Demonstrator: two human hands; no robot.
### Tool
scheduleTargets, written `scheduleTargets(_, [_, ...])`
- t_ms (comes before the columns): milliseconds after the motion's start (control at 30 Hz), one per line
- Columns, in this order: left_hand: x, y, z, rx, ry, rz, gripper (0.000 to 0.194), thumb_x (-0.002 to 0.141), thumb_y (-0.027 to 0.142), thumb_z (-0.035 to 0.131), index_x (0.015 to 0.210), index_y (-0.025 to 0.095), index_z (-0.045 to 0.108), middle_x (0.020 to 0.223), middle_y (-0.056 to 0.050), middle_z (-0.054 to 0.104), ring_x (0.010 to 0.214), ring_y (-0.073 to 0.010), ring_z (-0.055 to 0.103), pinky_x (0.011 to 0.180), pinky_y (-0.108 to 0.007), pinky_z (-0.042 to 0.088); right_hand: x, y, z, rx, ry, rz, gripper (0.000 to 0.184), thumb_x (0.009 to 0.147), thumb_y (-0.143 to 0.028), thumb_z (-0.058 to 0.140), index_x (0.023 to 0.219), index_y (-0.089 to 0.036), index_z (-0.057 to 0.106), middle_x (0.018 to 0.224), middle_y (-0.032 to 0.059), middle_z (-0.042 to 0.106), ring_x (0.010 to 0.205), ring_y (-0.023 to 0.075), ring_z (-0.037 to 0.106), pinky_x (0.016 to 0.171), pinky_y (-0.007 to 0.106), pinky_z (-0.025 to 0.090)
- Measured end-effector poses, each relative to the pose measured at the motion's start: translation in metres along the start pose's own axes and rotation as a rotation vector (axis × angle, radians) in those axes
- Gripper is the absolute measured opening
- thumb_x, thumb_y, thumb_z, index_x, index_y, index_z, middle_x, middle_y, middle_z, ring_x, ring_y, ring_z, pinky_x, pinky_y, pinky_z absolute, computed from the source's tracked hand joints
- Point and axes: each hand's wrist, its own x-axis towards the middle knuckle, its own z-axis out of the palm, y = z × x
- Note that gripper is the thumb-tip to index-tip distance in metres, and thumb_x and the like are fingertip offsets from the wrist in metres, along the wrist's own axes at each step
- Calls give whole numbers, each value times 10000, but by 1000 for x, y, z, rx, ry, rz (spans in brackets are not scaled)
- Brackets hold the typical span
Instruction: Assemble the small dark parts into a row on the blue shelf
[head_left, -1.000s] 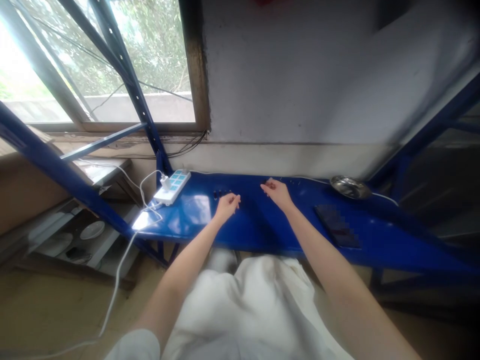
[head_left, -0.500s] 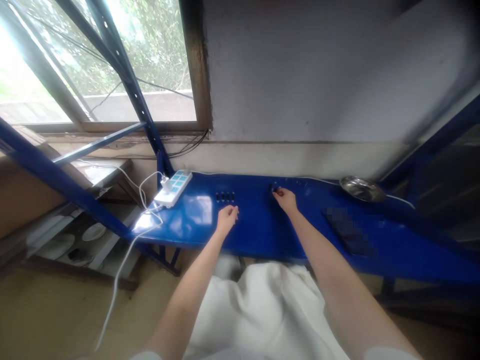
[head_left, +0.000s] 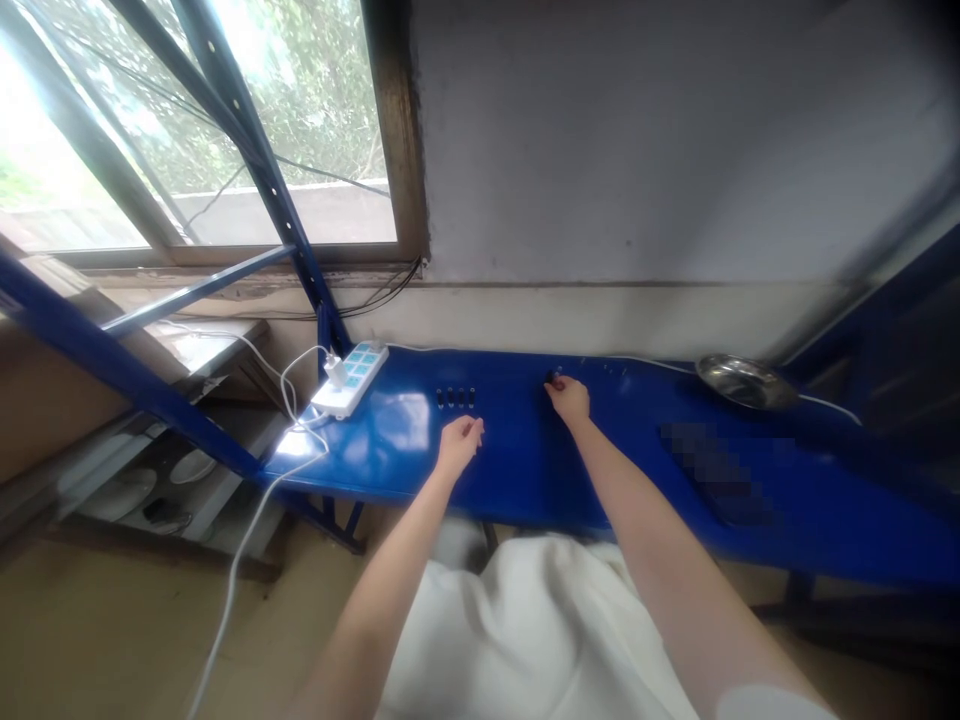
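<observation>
Several small dark cylindrical pieces with pale ends (head_left: 456,398) stand in a neat row on the blue table (head_left: 510,470). Just in front of that row is my left hand (head_left: 459,447), its fingers curled together; whether anything small sits between them I cannot make out. Farther right, my right hand (head_left: 570,399) reaches toward the back of the table. Its fingertips are closed on a small dark piece (head_left: 553,378), partly hidden by the fingers. Some tiny clear bits (head_left: 611,369) lie behind and to the right of this hand.
A white power strip (head_left: 349,380) with a plug and trailing cord lies on the left end of the table. Toward the right are a shiny metal dish (head_left: 742,381) and a dark flat object (head_left: 712,470), blurred out. A blue metal frame (head_left: 277,190) rises at left before the window.
The view has shifted slightly, so the table's things sit a little farther right. My right hand has closed in on the dark piece; my left hand stays near the row.
</observation>
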Motion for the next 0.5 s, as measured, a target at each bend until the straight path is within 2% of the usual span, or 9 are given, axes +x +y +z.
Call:
scheduleTargets(333, [0,2,-1,7,-2,-35,334,808,460,461,696,165,570,597,-5,557,502,-86,481,535,-217,422,-1,0,0,-40,-8,4,202,759,-324,538,819,-158,636,827,102,661,693,188,575,582,285,386])
scheduleTargets(500, [-1,1,-1,-8,-5,-22,342,808,460,453,708,156,576,585,2,550,482,-79,470,518,-213,410,2,1,-2,-68,-70,23,176,757,-232,557,865,-125,643,835,114,667,759,198,607,637,277,428])
